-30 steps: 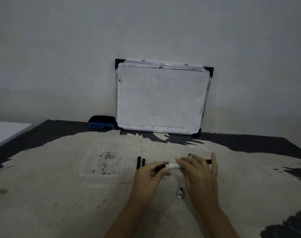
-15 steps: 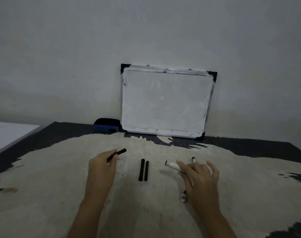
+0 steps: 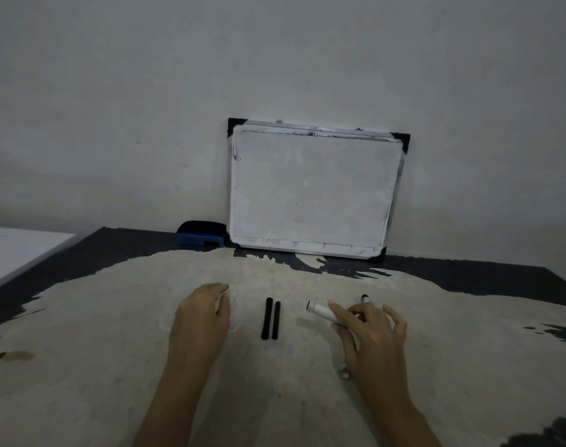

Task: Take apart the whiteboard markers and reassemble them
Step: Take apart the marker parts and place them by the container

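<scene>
Fingers of my right hand (image 3: 372, 330) pinch the white marker barrel (image 3: 320, 310) at centre right; my left hand (image 3: 204, 312) sits curled, contents unclear to me. Two black rods (image 3: 271, 318) lie between.

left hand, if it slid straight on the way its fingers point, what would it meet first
The left hand points away from the person and slightly right, over bare worn tabletop. The way looks free up to the blue-and-black board eraser or the white whiteboard at the wall; depth makes which unclear.
</scene>
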Motion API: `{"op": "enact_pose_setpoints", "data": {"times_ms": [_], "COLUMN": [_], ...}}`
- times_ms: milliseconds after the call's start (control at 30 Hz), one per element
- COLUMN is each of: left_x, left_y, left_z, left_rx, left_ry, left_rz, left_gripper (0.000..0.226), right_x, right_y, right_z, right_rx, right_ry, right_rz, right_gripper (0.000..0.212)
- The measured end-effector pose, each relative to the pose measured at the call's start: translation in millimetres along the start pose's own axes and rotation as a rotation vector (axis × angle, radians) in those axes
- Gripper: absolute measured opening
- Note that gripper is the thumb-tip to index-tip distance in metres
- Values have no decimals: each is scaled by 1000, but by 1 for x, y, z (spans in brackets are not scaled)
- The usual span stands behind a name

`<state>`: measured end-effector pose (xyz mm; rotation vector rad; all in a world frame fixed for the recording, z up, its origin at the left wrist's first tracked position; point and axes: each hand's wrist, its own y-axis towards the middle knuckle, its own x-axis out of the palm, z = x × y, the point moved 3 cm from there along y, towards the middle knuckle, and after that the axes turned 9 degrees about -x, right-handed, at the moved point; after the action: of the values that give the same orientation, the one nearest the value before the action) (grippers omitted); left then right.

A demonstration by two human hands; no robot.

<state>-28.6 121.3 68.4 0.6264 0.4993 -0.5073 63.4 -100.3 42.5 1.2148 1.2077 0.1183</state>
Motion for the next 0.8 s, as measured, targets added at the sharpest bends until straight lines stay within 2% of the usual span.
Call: {"op": "enact_pose_setpoints", "data": {"times_ms": [67,100,267,433,600,667,800], "left_x": [0,3,36,58,57,49,19], "left_y": [-6,-10,-42,-56,-56,-51,-28], "left_z": [20,32,65,64,61,61,56], "left_rx": [76,76,-132,-271,-301,-263,-132], "left_ry": [-174,-267,-665,-869,-936,-913,-908], "left_rz": [0,-48,-454,-626,-584,-480,-196], "left_gripper": [24,25,30,29,17,15,16], "right_x": [-2,-3,-12,-10,-9,-7,2], "right_y": [2,3,6,5,4,3,1], "right_z": [-5,-8,-24,-32,-38,-37,-32], "right_rx": [43,77,331,342,292,302,287], "right_ry": [103,166,554,606,592,563,530], "right_rz": [62,88,104,80,50,48,56], "right_gripper": [35,38,46,41,34,29,40]}}
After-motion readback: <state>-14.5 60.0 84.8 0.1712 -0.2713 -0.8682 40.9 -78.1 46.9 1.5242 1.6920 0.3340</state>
